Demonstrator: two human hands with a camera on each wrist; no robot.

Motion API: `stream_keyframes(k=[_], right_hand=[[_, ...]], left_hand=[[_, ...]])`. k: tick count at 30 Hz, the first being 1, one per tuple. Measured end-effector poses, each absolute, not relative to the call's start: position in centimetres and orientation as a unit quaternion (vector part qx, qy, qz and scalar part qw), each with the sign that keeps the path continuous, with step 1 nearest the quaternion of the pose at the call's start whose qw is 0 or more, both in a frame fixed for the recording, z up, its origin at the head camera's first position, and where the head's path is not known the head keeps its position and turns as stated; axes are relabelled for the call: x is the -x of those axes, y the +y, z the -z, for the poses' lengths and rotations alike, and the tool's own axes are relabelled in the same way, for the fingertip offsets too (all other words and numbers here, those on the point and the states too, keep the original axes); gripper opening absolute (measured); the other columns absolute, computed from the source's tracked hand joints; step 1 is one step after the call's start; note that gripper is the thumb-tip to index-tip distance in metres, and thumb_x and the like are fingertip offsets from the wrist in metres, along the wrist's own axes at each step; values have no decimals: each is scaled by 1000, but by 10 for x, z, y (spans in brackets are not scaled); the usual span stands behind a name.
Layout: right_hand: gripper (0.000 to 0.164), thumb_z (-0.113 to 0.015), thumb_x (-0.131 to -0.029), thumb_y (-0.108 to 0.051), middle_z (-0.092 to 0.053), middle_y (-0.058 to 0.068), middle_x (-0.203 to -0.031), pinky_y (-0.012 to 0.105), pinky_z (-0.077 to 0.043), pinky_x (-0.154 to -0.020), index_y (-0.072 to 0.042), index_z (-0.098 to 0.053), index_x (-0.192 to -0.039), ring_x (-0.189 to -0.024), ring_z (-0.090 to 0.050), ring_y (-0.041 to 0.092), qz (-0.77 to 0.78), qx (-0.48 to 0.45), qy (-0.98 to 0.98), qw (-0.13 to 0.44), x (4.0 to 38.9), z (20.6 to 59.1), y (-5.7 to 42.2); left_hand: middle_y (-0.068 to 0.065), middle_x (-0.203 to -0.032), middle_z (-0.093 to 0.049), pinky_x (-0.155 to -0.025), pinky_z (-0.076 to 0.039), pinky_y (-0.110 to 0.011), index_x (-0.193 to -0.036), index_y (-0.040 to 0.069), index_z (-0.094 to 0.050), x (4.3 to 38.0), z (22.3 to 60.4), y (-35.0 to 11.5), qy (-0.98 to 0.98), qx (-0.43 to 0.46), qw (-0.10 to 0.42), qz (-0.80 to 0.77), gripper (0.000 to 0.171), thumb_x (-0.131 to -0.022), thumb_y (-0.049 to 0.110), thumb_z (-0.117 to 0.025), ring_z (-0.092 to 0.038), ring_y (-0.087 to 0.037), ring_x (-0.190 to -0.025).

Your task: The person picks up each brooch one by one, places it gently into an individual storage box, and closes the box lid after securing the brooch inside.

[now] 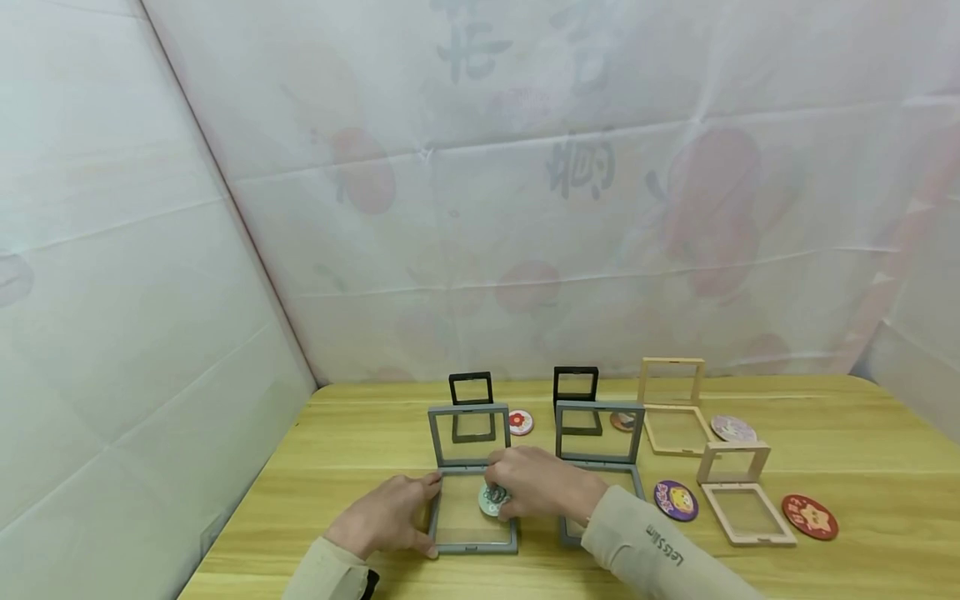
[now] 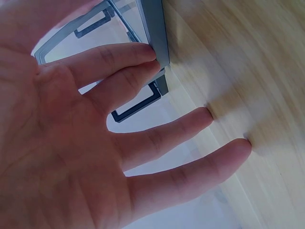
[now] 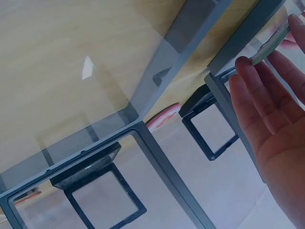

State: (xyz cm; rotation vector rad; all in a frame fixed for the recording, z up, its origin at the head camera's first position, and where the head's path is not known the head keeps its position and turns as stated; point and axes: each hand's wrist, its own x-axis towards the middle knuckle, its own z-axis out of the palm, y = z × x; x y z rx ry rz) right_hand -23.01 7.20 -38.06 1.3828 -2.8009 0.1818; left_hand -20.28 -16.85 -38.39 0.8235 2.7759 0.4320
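My left hand (image 1: 386, 514) rests along the left side of an opened grey display frame (image 1: 472, 548). In the left wrist view its fingers are extended, with two fingertips against the grey frame edge (image 2: 156, 33) and the other two on the wood. The thumb lies at the front left corner. Above the frame's flat clear panel, my right hand (image 1: 542, 482) pinches a pale green round badge (image 1: 491, 503) between thumb and fingers. The right wrist view shows this badge (image 3: 272, 46) tilted, edge-on. The frame's other half stands upright behind.
A second opened grey frame (image 1: 600, 406) stands right under my right forearm. Two small black frames (image 1: 470, 376) are behind. At the right are a yellow frame (image 1: 701, 379), a beige frame (image 1: 768, 540), a purple badge (image 1: 676, 500), a red badge (image 1: 810, 517) and a lilac badge (image 1: 733, 429).
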Motion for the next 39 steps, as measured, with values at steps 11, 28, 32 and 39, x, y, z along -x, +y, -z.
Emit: stream_keyframes(k=[11, 28, 32, 39], right_hand=[[27, -90, -78, -25, -64, -9, -95, 15, -49, -68, -13, -77, -98, -78, -55, -2, -52, -444, -894, 6, 230, 382, 67], [29, -89, -78, -27, -68, -9, -100, 12, -48, -70, -17, -78, -103, -82, -59, -2, -35, -470, -882, 25, 228, 386, 57], [30, -89, -79, -26, -69, -8, -102, 13, -49, -72, -17, -78, -105, -84, -60, -2, -40, -474, -879, 26, 229, 385, 57], [28, -88, -80, -27, -69, -8, -103, 12, -49, -70, -19, -78, -105, -82, -60, -2, -41, -474, -879, 22, 230, 384, 54]], left_hand=[[-23, -144, -54, -101, -49, -46, -137, -11, -55, 202, 382, -168, 946, -270, 113, -140, 88, -68, 26, -94, -64, -29, -113], [-24, -144, -53, -81, -56, -32, -138, -12, -53, 201, 384, -170, 944, -270, 112, -155, 89, -67, 26, -93, -52, -8, -67], [-24, -144, -53, -85, -57, -33, -138, -14, -52, 201, 384, -170, 943, -273, 113, -157, 90, -67, 25, -93, -58, -11, -69], [-24, -144, -53, -100, -50, -45, -138, -13, -52, 203, 383, -168, 945, -269, 113, -144, 91, -67, 27, -93, -66, -30, -111]])
